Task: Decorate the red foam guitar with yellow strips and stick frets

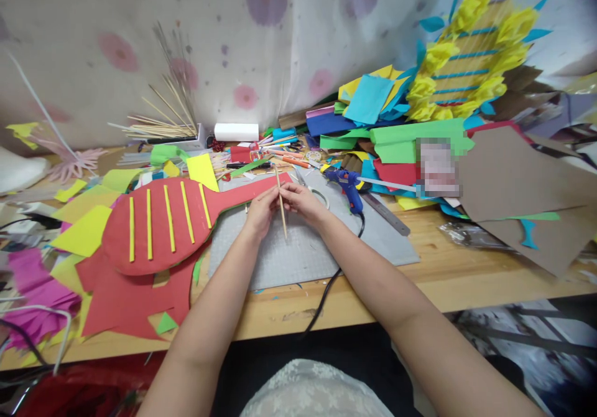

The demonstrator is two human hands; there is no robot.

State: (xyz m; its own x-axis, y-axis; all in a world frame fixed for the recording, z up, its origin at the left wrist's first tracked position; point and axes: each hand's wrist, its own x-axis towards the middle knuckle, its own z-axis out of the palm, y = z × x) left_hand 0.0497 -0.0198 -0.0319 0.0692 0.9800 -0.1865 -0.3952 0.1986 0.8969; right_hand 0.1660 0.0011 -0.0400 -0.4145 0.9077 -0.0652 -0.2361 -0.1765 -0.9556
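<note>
Between the fingertips of my left hand [262, 209] and my right hand [302, 201] I pinch a thin wooden stick [283, 216], held nearly upright above the grey cutting mat [261, 267]. Both hands are closed on it. Just behind my fingers runs the handle of a red paddle-shaped paper piece [158, 249], whose round end lies to the left with several yellow strips across it. A blue glue gun [346, 183] stands to the right of my right hand, and scissors [319, 198] lie partly hidden behind that hand.
A metal ruler [385, 213] lies at the mat's right edge. The glue gun's black cord [326, 295] crosses the mat and table front. Wooden skewers [163, 127] fill a box at the back left. Coloured paper and brown cardboard [513, 174] crowd both sides; a yellow-flowered guitar shape [466, 62] leans behind.
</note>
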